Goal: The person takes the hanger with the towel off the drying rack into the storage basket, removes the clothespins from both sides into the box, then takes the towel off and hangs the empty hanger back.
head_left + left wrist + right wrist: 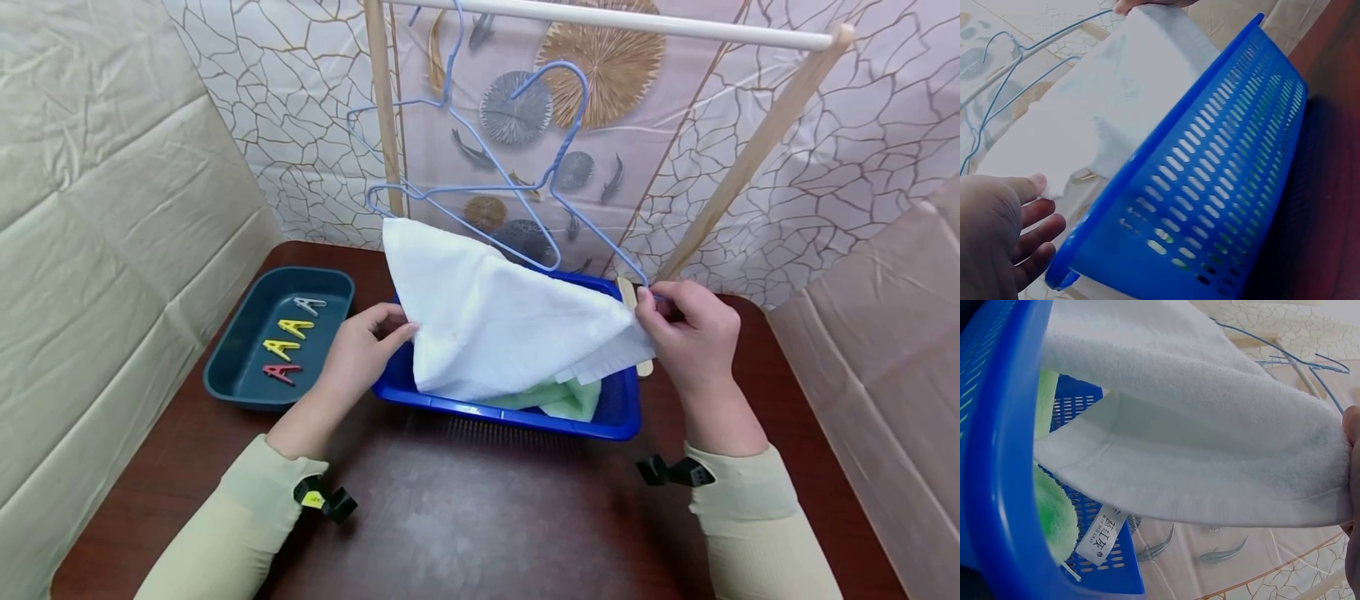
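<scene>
A white towel (502, 317) is stretched between my two hands over the blue basket (510, 414). My left hand (367, 346) pinches its left edge between thumb and forefinger, the other fingers loosely bent in the left wrist view. My right hand (692, 329) grips a right-hand part of the towel together with the right end of a blue wire clothes hanger (573, 133). This hanger stands tilted behind the towel, hook upward, and the towel hides its lower bar. Inside the basket lies a green cloth (573, 400), also visible in the right wrist view with a white label (1102, 534).
A wooden rack with a white rod (637, 21) spans the back, and a second blue hanger (495, 158) hangs there. On the left sits a dark teal tray (225, 371) holding yellow clothespins (281, 347), a red clothespin (281, 372) and a grey clothespin (309, 305).
</scene>
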A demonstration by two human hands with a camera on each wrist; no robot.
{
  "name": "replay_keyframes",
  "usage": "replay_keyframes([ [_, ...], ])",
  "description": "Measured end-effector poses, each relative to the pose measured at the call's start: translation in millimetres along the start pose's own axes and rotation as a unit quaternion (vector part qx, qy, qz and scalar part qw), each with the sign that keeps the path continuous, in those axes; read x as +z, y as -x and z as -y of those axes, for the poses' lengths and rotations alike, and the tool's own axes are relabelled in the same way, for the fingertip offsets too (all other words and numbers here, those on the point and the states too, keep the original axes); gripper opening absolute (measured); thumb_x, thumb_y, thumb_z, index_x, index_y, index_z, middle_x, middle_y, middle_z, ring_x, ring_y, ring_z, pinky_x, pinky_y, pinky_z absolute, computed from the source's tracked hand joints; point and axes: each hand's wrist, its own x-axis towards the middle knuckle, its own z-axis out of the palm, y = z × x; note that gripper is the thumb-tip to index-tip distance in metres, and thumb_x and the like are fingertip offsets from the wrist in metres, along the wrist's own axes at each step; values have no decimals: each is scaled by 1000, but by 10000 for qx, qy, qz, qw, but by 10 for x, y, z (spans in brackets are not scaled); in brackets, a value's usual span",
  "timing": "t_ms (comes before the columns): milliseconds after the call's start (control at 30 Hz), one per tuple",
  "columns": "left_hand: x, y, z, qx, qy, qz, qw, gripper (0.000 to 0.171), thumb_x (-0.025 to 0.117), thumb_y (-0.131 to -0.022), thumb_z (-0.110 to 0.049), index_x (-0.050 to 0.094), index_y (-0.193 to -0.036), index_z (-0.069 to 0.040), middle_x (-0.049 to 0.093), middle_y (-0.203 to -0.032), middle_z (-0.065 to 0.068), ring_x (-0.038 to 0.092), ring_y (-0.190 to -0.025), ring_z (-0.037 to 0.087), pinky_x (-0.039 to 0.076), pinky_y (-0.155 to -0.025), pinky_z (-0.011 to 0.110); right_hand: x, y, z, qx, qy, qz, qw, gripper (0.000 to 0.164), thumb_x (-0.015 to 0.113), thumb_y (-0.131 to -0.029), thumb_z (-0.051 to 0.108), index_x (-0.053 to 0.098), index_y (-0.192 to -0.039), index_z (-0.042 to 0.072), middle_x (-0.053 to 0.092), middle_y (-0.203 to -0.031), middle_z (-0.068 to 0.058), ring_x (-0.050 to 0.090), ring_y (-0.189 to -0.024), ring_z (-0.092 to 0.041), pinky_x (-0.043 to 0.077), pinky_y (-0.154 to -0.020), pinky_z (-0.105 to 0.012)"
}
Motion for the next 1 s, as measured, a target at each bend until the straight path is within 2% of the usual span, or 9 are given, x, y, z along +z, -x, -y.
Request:
replay_keyframes([
  [267, -127, -127, -52, 21, 528, -247, 9983, 43, 62, -81, -51, 57, -114, -25, 63, -96, -8, 58, -86, 11, 50, -77, 32, -28, -1, 34, -132, -28, 36, 9999, 18, 64, -79, 18, 69, -74, 1, 55, -61, -9, 41, -56, -11, 33, -56, -12],
  [433, -206, -236, -135, -19, 665, -335, 9972, 50, 61, -80, -53, 54, -120, -25, 62, -100, -7, 58, -87, 11, 50, -79, 33, -42, -12, 44, -209, 28, 6, 9998, 18, 65, -79, 18, 69, -74, 1, 56, -62, -10, 42, -56, -13, 34, -57, -11],
  [600, -272, -365, -246, -95, 1044, -338, 9939, 56, 62, -80, -53, 52, -124, -21, 64, -103, -3, 60, -86, 14, 52, -76, 33, -49, -12, 40, -223, -71, -42, 9997, 18, 65, -79, 18, 69, -74, 1, 56, -61, -10, 42, -55, -13, 33, -57, -11],
  [800, -324, -435, -345, -186, 1411, -479, 9887, 51, 59, -83, -50, 52, -125, -21, 66, -102, -1, 60, -80, 23, 51, -63, 29, -61, 7, 21, -224, -171, -60, 9996, 17, 65, -78, 18, 70, -73, 2, 55, -60, -9, 42, -54, -12, 33, -56, -11],
  [1000, -341, -433, -378, -86, 1488, -730, 9861, 44, 59, -86, -45, 54, -123, -21, 66, -102, 0, 58, -75, 22, 50, -65, 23, -82, 25, -20, -225, -232, 16, 9995, 18, 65, -77, 17, 70, -73, 1, 56, -61, -11, 42, -55, -14, 34, -58, -10],
])
